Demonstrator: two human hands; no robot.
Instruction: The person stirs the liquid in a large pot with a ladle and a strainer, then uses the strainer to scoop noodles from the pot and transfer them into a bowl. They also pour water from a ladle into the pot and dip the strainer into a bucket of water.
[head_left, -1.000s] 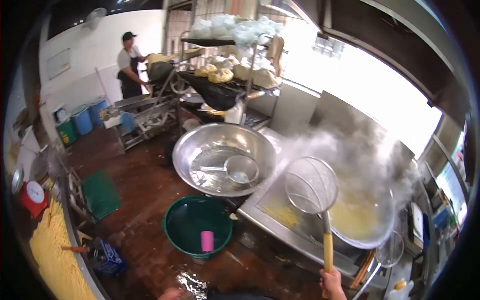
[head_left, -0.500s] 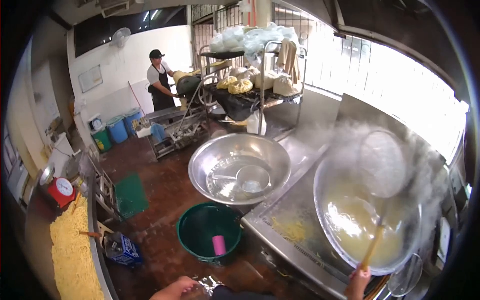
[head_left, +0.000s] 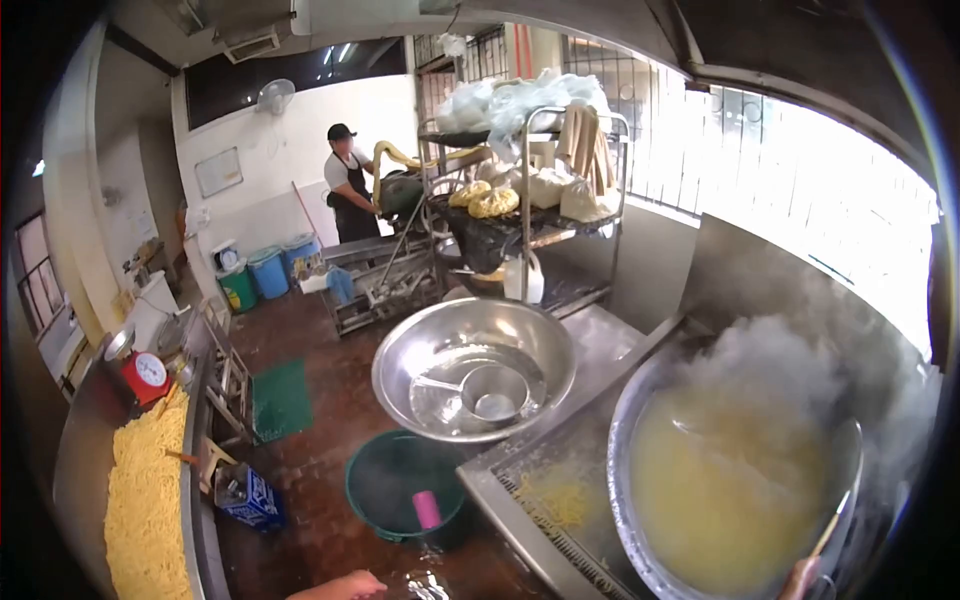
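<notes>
- Floor (head_left: pixel 310 500), wet and brownish red, opens as a lane between left counter and green tub, running from the lower edge of the frame toward the upper left.
- Steel counter (head_left: pixel 575 460) spans the lower right; loose noodles (head_left: pixel 558 502) lie on the strip between its near edge and the pot.
- Shelf rack (head_left: pixel 526 235), bags on its tiers, stands upper centre.
- Left counter (head_left: pixel 78 460) carries a long noodle heap (head_left: pixel 148 500) reaching close to its right-hand edge.
- Person (head_left: pixel 355 195) stands at upper left of centre.
- Pot (head_left: pixel 620 460), lower right, holds cloudy yellow liquid; steam veils its far rim.
- Metal basin (head_left: pixel 395 370), mid-frame, has a handled pan (head_left: pixel 494 393) inside.
- Green tub (head_left: pixel 362 475) sits just beside the steel counter's corner, pink cup (head_left: pixel 427 510) within.
- Strainer (head_left: pixel 830 528) is at the pot's right edge, lower right, partly lost in steam.
- Hands well apart: right hand (head_left: pixel 800 578) wrapped around the strainer's handle; left hand (head_left: pixel 355 585) at the lower edge, grip impossible to tell.
</notes>
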